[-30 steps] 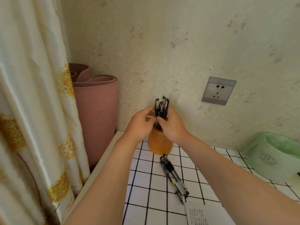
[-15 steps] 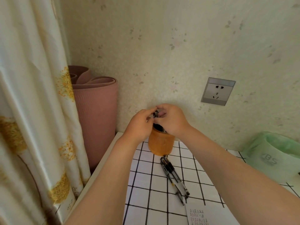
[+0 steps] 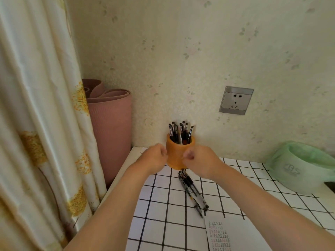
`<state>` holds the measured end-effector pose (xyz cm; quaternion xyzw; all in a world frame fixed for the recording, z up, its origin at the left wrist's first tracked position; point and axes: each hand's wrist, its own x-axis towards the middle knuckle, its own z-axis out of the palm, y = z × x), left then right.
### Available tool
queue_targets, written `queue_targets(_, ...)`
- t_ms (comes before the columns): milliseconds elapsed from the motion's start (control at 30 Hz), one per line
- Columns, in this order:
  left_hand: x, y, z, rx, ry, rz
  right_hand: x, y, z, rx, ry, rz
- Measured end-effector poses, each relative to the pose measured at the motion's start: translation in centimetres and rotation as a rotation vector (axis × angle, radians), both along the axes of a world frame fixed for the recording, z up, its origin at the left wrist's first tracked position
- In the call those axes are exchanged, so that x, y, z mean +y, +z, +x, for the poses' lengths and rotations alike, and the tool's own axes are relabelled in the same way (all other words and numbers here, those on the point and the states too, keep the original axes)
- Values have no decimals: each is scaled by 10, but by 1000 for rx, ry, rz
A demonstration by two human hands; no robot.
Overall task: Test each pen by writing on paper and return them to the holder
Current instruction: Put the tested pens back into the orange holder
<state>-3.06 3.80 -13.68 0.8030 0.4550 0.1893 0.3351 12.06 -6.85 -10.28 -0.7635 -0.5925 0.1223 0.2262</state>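
At the back of the table (image 3: 159, 211), close to the wall, orange holder (image 3: 178, 156) stands upright on the black-grid white cloth. Bunch of black pens in holder (image 3: 179, 132), clip ends up, fanned out a little, some leaning left, one leaning right. Count unclear.

Left hand (image 3: 154, 158) is just left of the holder at mid-height, fingers curled in toward the palm, nothing in it. Knuckles sit right by the holder wall; contact cannot be told, edges are blurred. Right hand (image 3: 201, 163) is just right of the holder and overlaps its lower right side, fingers also curled in, nothing held. Touching or not, cannot tell. Both hands are below the rim, clear of the pens. Both forearms are bare and come in from the bottom edge.

Loose pens (image 3: 193, 190) lie flat on the table just in front of the holder's base, packed side by side, running diagonally toward the near right. Black with clear barrels, at least three, exact number unclear. Their near ends stop just short of the paper (image 3: 233, 236), a white sheet at the bottom edge with rows of small written marks in its top left part. The right forearm covers part of the sheet.

Cream curtain (image 3: 36, 124) with yellow flower print hangs along the left. Rolled pink mat (image 3: 110, 127) stands on end between curtain and wall, beside the table's left edge. Grey wall socket (image 3: 235, 100) is up right of the holder. Round tub lined with a pale green bag (image 3: 299, 167) sits at the far right of the table
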Motion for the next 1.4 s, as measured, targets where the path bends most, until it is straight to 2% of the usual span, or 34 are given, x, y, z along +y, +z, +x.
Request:
queue_targets(67,-32,0,-2,137,-83,-42,-38,-12,-4,-86,0,-152)
queue_targets(200,-43,-9,0,308,-218,-63,-49,-41,-7,-202,14,-384)
queue_targets(367,-50,-10,3,355,-334,-14,-48,-49,-2,-207,101,-371)
queue_targets(467,-51,-12,6,382,-368,23,-45,-55,0,-295,150,-382)
queue_targets(600,-49,-18,10,374,-356,37,-43,-62,4,-384,179,-352)
queue_targets(767,-48,-19,9,324,-345,88,-44,-65,10,-405,190,-295)
queue_targets(867,-46,-12,5,279,-338,3,-46,-64,12,-358,182,-249)
queue_targets(1000,-43,2,0,4,-307,-255,-48,-57,9,-238,192,-195)
queue_targets(1133,-40,18,-1,-291,-263,-305,-48,-46,7,16,219,-207)
queue_targets(1200,-40,26,-2,-347,-286,-316,-48,-44,5,145,216,-178)
queue_targets(1400,-40,33,0,-439,-277,-338,-47,-37,-1,334,181,-157)
